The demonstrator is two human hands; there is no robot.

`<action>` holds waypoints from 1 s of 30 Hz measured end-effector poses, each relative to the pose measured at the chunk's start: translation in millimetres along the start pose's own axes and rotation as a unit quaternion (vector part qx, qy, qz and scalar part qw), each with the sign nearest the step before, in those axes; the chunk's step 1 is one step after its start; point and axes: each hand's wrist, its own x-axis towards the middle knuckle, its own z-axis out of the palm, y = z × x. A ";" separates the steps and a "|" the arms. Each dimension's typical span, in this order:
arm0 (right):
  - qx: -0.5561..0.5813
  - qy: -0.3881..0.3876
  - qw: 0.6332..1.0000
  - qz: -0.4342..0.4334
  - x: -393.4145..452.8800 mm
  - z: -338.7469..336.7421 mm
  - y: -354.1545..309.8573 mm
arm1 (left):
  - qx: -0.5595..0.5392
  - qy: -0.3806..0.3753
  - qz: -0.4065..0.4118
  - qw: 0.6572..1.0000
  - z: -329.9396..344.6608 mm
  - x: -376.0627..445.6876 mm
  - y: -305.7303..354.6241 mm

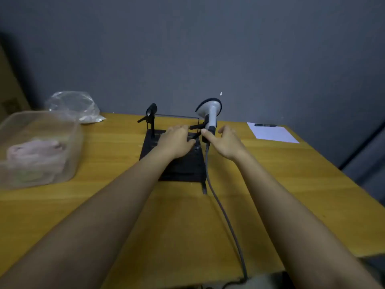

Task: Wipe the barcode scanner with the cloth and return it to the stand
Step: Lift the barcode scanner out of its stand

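A white and grey barcode scanner (pixel 210 113) stands upright, head up, in the right holder of a black stand (pixel 183 167) at the back middle of the wooden table. Its grey cable (pixel 225 215) runs toward me and off the front edge. My left hand (pixel 177 140) lies flat on the stand's base plate and holds nothing. My right hand (pixel 227 142) is spread open just right of the scanner's handle, with the thumb touching the handle's lower end. A pale pink cloth (pixel 35 155) lies inside a clear plastic box at the far left.
The clear box (pixel 41 115) takes up the table's left side, with a crumpled plastic bag (pixel 73 105) behind it. A second black holder (pixel 151 113) rises at the stand's left. At the back right lie a white paper (pixel 273 133) and a pen (pixel 265 125). A grey wall stands close behind.
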 end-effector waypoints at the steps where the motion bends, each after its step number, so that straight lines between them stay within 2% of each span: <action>1: -0.003 -0.007 1.000 -0.001 3.5 -0.4 -2.6 | 0.002 -0.005 0.002 1.000 1.1 8.5 -0.1; 5: -0.020 -0.034 0.999 -0.010 19.9 4.7 1.2 | 0.004 -0.039 0.022 0.999 13.6 42.1 -3.8; 11: -0.072 -0.010 0.997 0.007 31.6 11.5 4.2 | 0.027 -0.045 0.095 0.994 27.2 72.2 -11.8; 16: -0.139 0.023 0.990 0.031 29.9 13.6 2.0 | 0.002 -0.011 0.105 0.994 38.6 75.0 -13.8; 21: -0.125 0.024 0.991 0.033 28.1 17.7 4.7 | -0.013 0.011 0.096 0.995 46.0 74.9 -16.1; 30: -0.068 0.046 0.996 0.028 27.9 23.1 7.9 | -0.018 0.005 0.110 0.994 45.7 76.5 -17.2</action>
